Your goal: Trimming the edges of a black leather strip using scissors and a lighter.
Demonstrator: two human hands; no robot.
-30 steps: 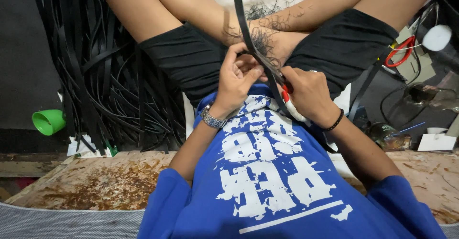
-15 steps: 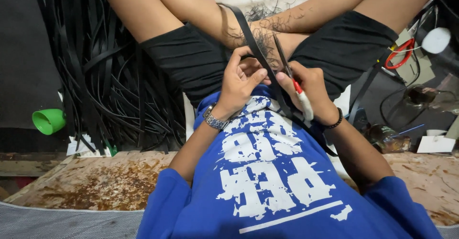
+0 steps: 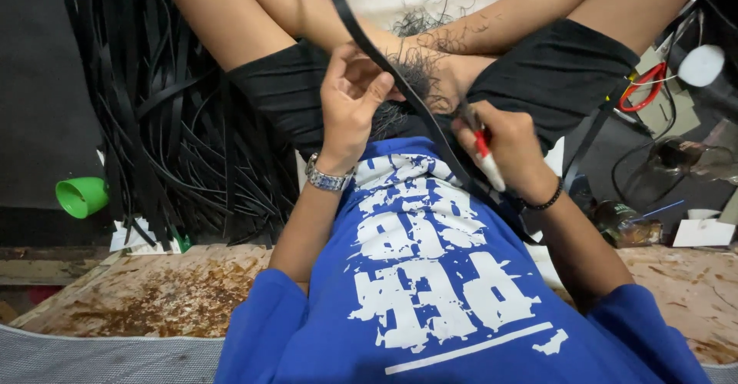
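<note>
Left hand [image 3: 350, 103]: fingers curled, pinching black strip [image 3: 361, 34]. Right hand [image 3: 503, 142]: closed around red-and-white tool [image 3: 486, 157], against strip. Strip pile [image 3: 177, 130] leftward.

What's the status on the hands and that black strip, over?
Left hand pinching black strip, strip running up and away. Right hand gripping red-and-white cutter against strip's lower end. Pile of black strips lies to the left, apart from both hands.

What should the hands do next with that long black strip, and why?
Probably draw the knife a little further along the black strip. The right hand grips that red and white tool against the strip, while the left hand pinches the strip higher up, holding it taut across the lap.
</note>
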